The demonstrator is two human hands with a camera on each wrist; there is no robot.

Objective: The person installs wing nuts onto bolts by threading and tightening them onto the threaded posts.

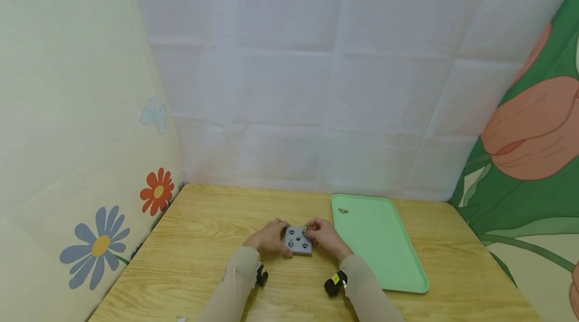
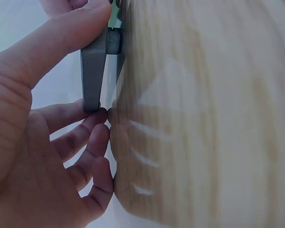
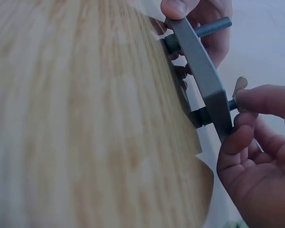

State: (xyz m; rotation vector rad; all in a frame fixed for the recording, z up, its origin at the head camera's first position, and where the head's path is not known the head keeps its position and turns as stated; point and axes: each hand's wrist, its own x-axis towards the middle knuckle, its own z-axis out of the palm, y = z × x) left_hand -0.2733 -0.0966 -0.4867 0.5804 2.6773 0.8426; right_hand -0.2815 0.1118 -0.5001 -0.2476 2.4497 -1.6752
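A grey metal plate (image 1: 299,250) with several holes stands slightly raised above the wooden table, bolt heads beneath it. My left hand (image 1: 270,236) holds its left side between thumb and fingers; in the left wrist view the thumb lies along the plate's (image 2: 92,78) upper part. One bolt (image 3: 213,27) sticks up bare through the plate near the left hand. At the other bolt, my right hand (image 1: 326,235) pinches a brass-coloured wing nut (image 3: 240,84) on the threaded end. Fingertips hide part of that nut.
To the right lies a light green tray (image 1: 384,241), with another wing nut (image 1: 343,210) near its far left corner. A small pale object (image 1: 181,319) shows at the near edge of the view. A white cloth (image 1: 271,86) hangs behind the table.
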